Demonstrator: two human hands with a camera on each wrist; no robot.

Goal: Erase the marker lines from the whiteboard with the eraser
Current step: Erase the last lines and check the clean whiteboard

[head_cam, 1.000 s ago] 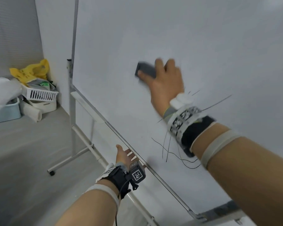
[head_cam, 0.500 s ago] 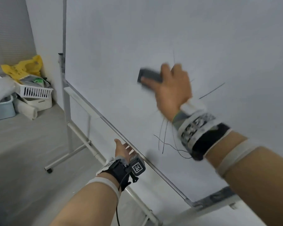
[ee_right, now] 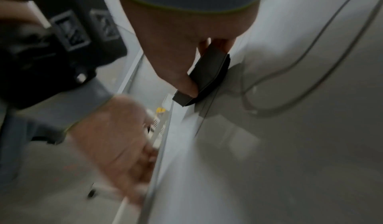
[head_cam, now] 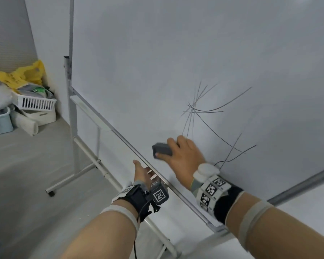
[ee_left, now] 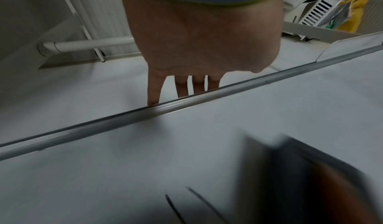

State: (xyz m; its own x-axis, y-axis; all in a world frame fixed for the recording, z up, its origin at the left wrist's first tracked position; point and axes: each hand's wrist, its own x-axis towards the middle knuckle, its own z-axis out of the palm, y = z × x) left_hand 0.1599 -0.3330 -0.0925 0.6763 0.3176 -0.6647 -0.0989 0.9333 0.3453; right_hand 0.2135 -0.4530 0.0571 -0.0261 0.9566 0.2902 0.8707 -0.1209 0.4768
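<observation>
The whiteboard [head_cam: 157, 62] stands tilted on its stand, with thin black marker lines [head_cam: 204, 111] crossing in its lower right part. My right hand [head_cam: 164, 148] grips the dark grey eraser [head_cam: 162, 149] and presses it flat on the board, just left of and below the lines, close to the bottom frame. In the right wrist view my thumb and fingers pinch the eraser [ee_right: 207, 73] beside a curved line [ee_right: 311, 47]. My left hand [head_cam: 142, 171] reaches to the board's lower frame [ee_left: 186, 103]. Its straight fingers [ee_left: 154, 89] go behind the frame, tips hidden.
The stand's leg with a wheel [head_cam: 51, 192] reaches out over the grey floor at lower left. In the far left corner lie a white basket [head_cam: 37, 103], a yellow bag [head_cam: 22, 75] and a light blue bin [head_cam: 0, 122].
My right hand has swept the eraser down from the middle of the board to near its bottom frame, uncovering the crossing lines. My left hand has stayed at the lower frame.
</observation>
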